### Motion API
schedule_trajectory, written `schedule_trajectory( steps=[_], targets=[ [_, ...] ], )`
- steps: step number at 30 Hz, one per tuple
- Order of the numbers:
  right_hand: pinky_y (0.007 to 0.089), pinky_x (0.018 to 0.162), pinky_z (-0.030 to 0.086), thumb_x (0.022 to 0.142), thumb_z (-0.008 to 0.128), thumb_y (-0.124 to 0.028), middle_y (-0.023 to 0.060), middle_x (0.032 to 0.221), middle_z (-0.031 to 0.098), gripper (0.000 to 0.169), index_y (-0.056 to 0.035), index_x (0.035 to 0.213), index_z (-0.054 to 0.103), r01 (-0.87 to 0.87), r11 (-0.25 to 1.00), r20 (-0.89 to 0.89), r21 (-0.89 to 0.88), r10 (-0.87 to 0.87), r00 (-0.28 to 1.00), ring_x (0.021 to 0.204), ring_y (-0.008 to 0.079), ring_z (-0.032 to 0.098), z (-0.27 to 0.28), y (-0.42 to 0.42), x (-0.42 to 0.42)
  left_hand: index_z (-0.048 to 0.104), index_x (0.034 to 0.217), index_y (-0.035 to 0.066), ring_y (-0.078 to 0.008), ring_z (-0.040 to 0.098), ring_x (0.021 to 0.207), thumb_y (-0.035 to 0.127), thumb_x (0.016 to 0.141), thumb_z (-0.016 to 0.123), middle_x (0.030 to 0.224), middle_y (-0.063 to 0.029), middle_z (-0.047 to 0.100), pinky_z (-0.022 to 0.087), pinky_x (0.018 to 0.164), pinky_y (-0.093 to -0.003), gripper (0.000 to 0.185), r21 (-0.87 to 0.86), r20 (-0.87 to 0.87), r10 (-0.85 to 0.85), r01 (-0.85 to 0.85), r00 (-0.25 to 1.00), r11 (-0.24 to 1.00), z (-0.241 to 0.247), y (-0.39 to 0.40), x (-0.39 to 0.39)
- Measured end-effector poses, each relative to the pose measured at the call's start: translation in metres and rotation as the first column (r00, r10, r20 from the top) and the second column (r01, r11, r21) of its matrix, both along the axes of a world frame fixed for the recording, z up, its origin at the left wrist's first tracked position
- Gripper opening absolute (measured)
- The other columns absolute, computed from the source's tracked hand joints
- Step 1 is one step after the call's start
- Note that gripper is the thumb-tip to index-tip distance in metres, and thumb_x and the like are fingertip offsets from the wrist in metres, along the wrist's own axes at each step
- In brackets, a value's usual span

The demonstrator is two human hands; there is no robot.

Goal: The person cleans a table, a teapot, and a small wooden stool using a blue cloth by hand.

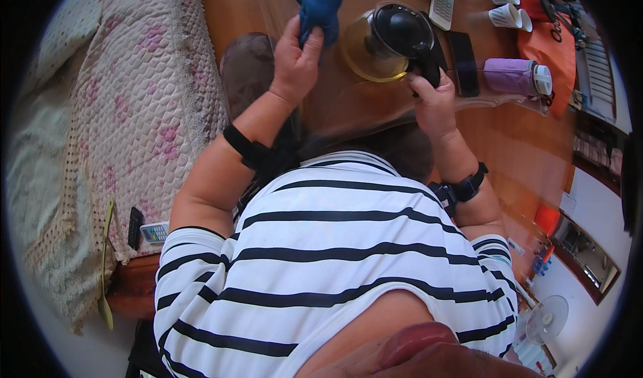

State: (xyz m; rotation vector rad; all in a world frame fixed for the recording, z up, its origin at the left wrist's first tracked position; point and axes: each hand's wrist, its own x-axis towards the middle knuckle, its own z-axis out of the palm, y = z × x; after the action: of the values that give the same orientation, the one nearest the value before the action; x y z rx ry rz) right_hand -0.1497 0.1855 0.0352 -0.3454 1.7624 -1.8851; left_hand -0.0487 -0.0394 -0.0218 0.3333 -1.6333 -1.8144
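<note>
My left hand [300,59] is closed around a blue cloth [319,11], which sticks up above the fingers over the table. With my right hand [435,96] I grip the black handle of a glass teapot [374,43] with a black lid. Yellowish liquid shows inside the pot. The cloth is to the left of the pot, apart from it. Whether the pot rests on the wooden table [346,106] or is lifted, I cannot tell.
Right of the pot lie a black phone [463,64], a white remote control [442,7] and a purple bottle [510,76]. White cups [505,16] and an orange bag [552,51] are farther right. A quilted cover [140,91] spreads at the left.
</note>
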Motion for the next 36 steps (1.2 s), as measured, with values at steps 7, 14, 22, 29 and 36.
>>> schedule_trajectory(
  steps=[7, 14, 22, 29, 36],
  targets=[
    [0.0216, 0.066, 0.044, 0.086, 0.064, -0.004, 0.0015, 0.081, 0.067, 0.006, -0.0024, 0.091, 0.068, -0.089, 0.99, -0.108, 0.111, 0.101, 0.989, 0.072, 0.0068, 0.057, -0.021, 0.002, 0.004, 0.058, 0.128, 0.001, -0.0098, 0.056, 0.095, 0.024, 0.102, 0.055, 0.103, -0.0016, 0.064, 0.047, 0.088, -0.027, 0.035, 0.045, 0.066, -0.176, 0.173, 0.982, 0.984, -0.012, 0.011, -0.009],
    [0.0221, 0.062, 0.043, 0.081, 0.061, -0.004, 0.0003, 0.073, 0.063, 0.007, -0.0019, 0.082, 0.068, -0.176, 0.969, -0.168, 0.174, 0.206, 0.964, 0.065, 0.0067, 0.054, -0.021, 0.007, -0.011, 0.064, 0.127, 0.006, -0.0071, 0.06, 0.097, 0.034, 0.099, 0.061, 0.107, 0.0027, 0.066, 0.048, 0.087, -0.0237, 0.04, 0.158, 0.289, -0.563, 0.542, 0.774, 0.826, -0.003, -0.05, -0.068],
    [0.0226, 0.06, 0.043, 0.079, 0.065, -0.005, -0.0049, 0.069, 0.056, 0.004, -0.0022, 0.076, 0.065, -0.179, 0.951, -0.233, 0.252, 0.239, 0.942, 0.065, 0.0039, 0.051, -0.011, 0.006, -0.016, 0.069, 0.122, 0.003, -0.0134, 0.062, 0.094, 0.037, 0.092, 0.067, 0.106, -0.0039, 0.071, 0.048, 0.089, -0.0286, 0.045, 0.102, 0.389, -0.745, 0.778, 0.542, 0.62, 0.007, -0.042, -0.148],
    [0.0236, 0.056, 0.041, 0.078, 0.067, -0.005, -0.0061, 0.067, 0.053, 0.006, -0.0009, 0.075, 0.063, 0.041, 0.95, -0.366, 0.31, 0.079, 0.927, 0.062, 0.0037, 0.048, -0.018, -0.001, -0.004, 0.066, 0.115, 0.0, -0.0137, 0.061, 0.092, 0.032, 0.098, 0.06, 0.102, -0.0039, 0.069, 0.049, 0.085, -0.0287, 0.037, -0.028, 0.123, -0.591, 0.598, 0.797, 0.801, -0.034, -0.038, -0.126],
    [0.021, 0.062, 0.044, 0.087, 0.063, -0.002, -0.0032, 0.078, 0.063, 0.005, -0.002, 0.09, 0.068, 0.139, 0.964, -0.287, 0.228, -0.07, 0.955, 0.069, 0.0051, 0.055, -0.035, -0.002, 0.009, 0.062, 0.113, 0.004, -0.0392, 0.054, 0.106, 0.026, 0.097, 0.056, 0.108, -0.0175, 0.062, 0.044, 0.093, -0.0441, 0.028, -0.434, 0.064, 0.064, -0.03, 0.996, 0.9, -0.016, 0.007, -0.027]
  ],
)
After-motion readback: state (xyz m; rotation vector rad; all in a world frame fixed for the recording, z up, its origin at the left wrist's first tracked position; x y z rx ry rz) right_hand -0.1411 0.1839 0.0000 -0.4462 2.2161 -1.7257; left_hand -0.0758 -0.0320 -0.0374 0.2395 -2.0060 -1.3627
